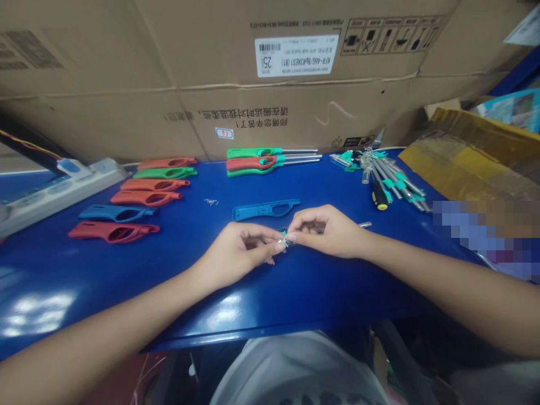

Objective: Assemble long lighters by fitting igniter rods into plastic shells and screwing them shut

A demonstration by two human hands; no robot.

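Note:
Over the middle of the table, my left hand (240, 250) and my right hand (327, 232) meet, thumbs and fingertips pinched together. Between them is a lighter's inner assembly (286, 242), with a bit of teal and clear plastic showing. Its metal tube (365, 225) seems to run behind my right hand and out to the right. Fingers cover most of the assembly. Just beyond the hands lies a blue lighter handle half (265, 210), its hollow side apparently up.
Several red, orange, green and blue handle halves (126, 230) lie at left, near a white power strip (63, 191). Lighters with metal tubes (274, 160) rest at the back. Small pins (211, 201), a pile of tube assemblies (394, 177), a screwdriver (379, 197) and cardboard (211, 62) surround them.

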